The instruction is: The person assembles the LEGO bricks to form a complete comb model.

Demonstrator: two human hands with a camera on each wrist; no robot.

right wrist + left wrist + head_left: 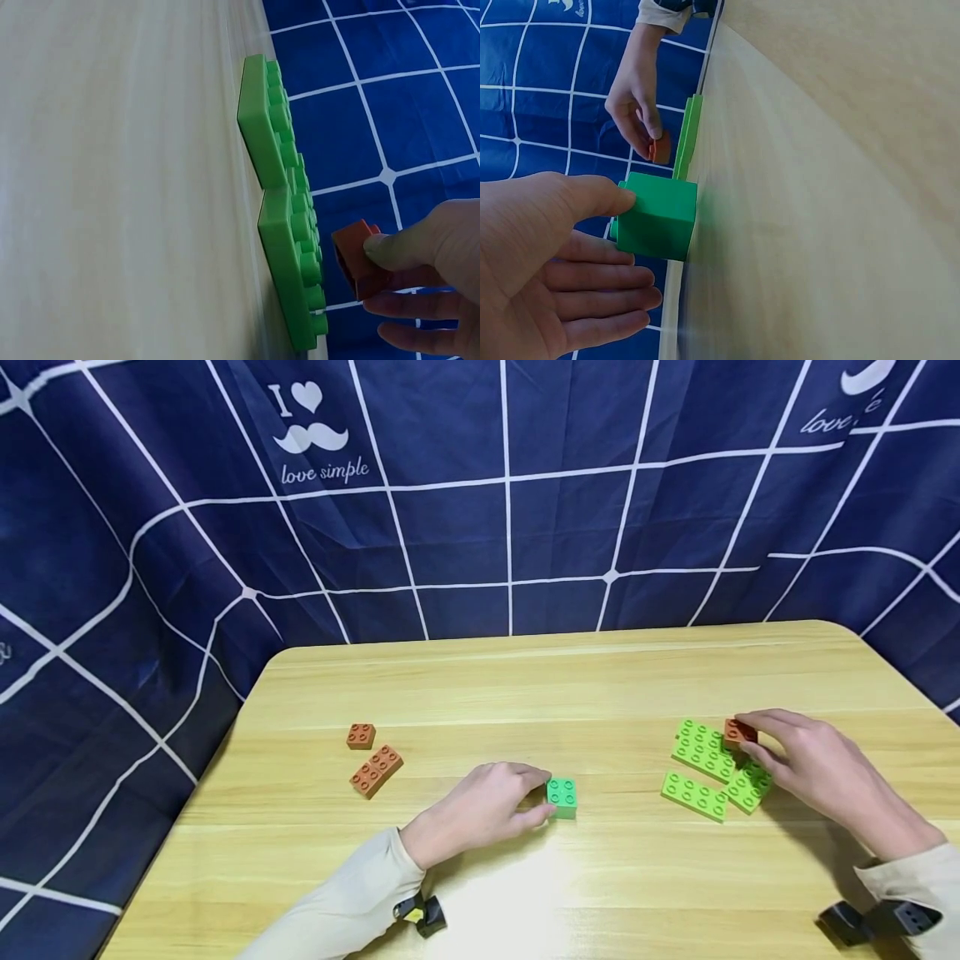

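Observation:
In the head view my left hand (487, 806) pinches a green toy building block (561, 798) between thumb and fingers near the table's middle. The left wrist view shows the thumb on the studded side of this green block (658, 216). To the right, my right hand (813, 764) pinches a small brown toy building block (739, 733) by its sides. The right wrist view has the brown block (358, 259) raised above the tabletop, apart from the flat light-green pieces. Those are a larger plate (701, 750), a narrow plate (693, 795) and a third plate (750, 787) partly under the right hand.
At the left of the wooden table (480, 693) lie a small square brown block (361, 736) and a longer brown piece (377, 771) with two rows of studs. A dark blue curtain (450, 535) with white lines hangs behind the table and along its sides.

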